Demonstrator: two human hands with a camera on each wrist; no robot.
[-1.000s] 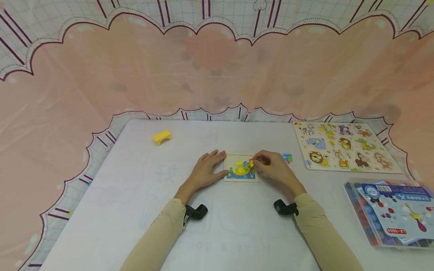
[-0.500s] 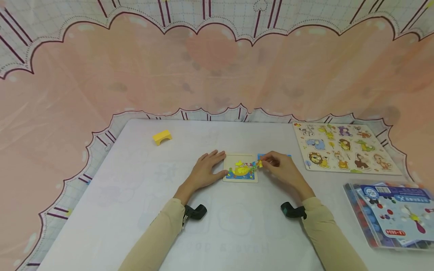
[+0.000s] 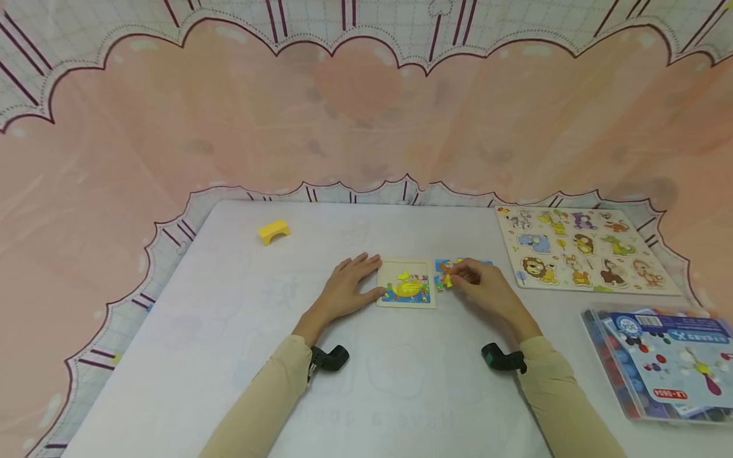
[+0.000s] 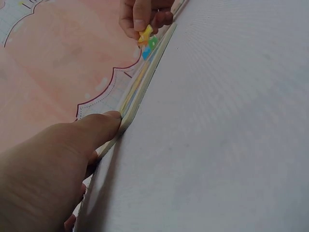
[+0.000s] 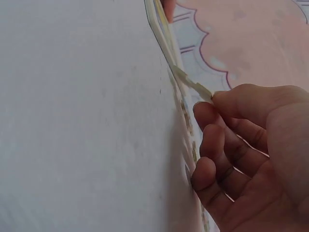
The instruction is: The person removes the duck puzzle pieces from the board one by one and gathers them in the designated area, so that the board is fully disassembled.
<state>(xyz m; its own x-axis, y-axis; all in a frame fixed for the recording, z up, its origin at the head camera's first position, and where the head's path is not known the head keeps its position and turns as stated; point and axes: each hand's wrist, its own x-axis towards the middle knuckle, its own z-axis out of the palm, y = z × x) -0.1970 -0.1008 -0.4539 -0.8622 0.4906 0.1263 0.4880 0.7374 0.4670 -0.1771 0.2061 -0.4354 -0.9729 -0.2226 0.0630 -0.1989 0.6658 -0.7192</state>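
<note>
The white table (image 3: 395,388) shows faint print, with a clear box (image 3: 670,366) near right. Mid-table, the left hand (image 3: 350,287), fingers extended, touches the puzzle's (image 3: 406,266) left side; just right of the puzzle, the right hand (image 3: 483,286) pinches a piece (image 3: 446,280). Farther lie a yellow block (image 3: 275,231), left, and an animal board (image 3: 561,259), right. Beyond is scallop-edged peach cloth (image 3: 355,133).

And here goes the right hand (image 3: 481,280), travelling right from the middle of the frame! Its pinched puzzle piece (image 3: 446,280), over the small wooden tray (image 3: 404,262) a second ago, straddles the edge half a second later and now sits just right of it. The tray's right side is uncovered, the blue-edged picture (image 3: 442,263) shows its left end, and the right sleeve (image 3: 558,388) swings rightward too.
</note>
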